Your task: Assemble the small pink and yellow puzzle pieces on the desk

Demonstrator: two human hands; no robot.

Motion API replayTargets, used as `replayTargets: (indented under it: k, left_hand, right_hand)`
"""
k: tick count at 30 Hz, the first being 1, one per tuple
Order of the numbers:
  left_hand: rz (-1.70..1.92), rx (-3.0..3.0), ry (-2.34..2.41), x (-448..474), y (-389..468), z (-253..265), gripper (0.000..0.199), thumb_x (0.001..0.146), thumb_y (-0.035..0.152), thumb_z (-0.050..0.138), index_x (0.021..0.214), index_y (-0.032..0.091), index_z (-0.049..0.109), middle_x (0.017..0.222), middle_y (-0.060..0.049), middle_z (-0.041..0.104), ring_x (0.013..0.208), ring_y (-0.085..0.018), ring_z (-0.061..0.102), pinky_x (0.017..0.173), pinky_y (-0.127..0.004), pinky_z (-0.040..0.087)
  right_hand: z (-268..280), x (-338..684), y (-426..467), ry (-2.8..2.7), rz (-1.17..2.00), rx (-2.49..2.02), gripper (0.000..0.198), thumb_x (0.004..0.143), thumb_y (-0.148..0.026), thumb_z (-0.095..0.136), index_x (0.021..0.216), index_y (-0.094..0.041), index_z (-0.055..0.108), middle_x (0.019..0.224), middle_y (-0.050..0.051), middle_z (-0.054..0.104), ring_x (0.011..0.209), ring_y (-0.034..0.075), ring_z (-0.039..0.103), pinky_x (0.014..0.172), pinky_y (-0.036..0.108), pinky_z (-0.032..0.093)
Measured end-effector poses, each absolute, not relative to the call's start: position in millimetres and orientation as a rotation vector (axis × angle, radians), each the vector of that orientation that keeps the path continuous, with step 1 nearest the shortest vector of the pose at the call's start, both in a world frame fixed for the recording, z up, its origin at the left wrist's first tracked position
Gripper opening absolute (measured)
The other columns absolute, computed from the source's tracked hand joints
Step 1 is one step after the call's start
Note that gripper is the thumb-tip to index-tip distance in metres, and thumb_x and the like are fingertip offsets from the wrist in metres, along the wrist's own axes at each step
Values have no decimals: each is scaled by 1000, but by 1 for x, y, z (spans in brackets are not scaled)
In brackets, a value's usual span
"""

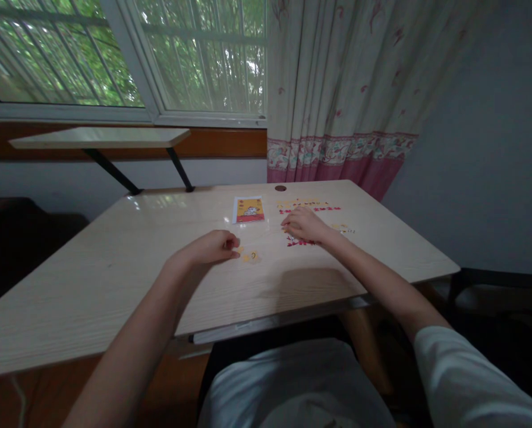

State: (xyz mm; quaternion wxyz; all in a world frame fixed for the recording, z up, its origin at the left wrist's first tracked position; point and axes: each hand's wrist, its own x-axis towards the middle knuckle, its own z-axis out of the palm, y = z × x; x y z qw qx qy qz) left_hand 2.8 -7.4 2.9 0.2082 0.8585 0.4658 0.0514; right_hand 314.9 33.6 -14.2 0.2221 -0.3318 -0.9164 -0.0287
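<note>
My left hand is low over the table, thumb and curled fingers with a small gap between them. Right by its fingertips lie several small yellow pieces, which look like flat puzzle pieces. My right hand reaches over the red pieces, fingers bent down and close together; whatever they hold, if anything, is hidden. Beyond it run rows of red and yellow pieces. Between and behind my hands is a picture card, yellow and red with a white animal.
The pale wooden table has a round dark cable hole near its back edge. A raised shelf on black supports stands at the back left. Behind are a barred window and a patterned curtain. A dark chair is at the right.
</note>
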Motion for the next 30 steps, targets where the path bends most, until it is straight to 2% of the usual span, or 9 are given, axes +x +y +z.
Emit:
replayTargets:
  k: [6,15,22,30]
  left_hand:
    - [178,2448,1205,9,-9,-2,19,73,26,50,82,16,63,72,-4,60,62,-14,52,60,-24,39]
    - [182,2535,1319,15,-11,1,19,74,33,57,70,16,63,71,-6,61,63,-17,52,61,-27,39]
    - [199,2440,1283,20,-13,2,17,72,26,51,74,15,64,72,-6,62,67,-18,55,65,-27,41]
    - [212,2306,1288,19,-13,0,17,70,30,51,77,17,59,67,-1,58,62,-15,51,58,-25,37]
  right_hand:
    - [-18,285,6,-2644,15,-718,19,90,-24,53,93,-19,71,88,6,71,86,18,60,81,32,36]
    - [-33,265,-5,-2701,19,-632,18,89,-22,54,95,-20,71,91,5,72,87,17,60,81,32,36]
    - [-36,264,-4,-2694,-5,-640,18,90,-23,54,97,-20,70,92,4,72,87,17,60,81,31,35]
    - [-33,263,-9,-2702,-25,-636,19,91,-23,52,97,-20,70,92,6,72,88,18,61,80,32,35]
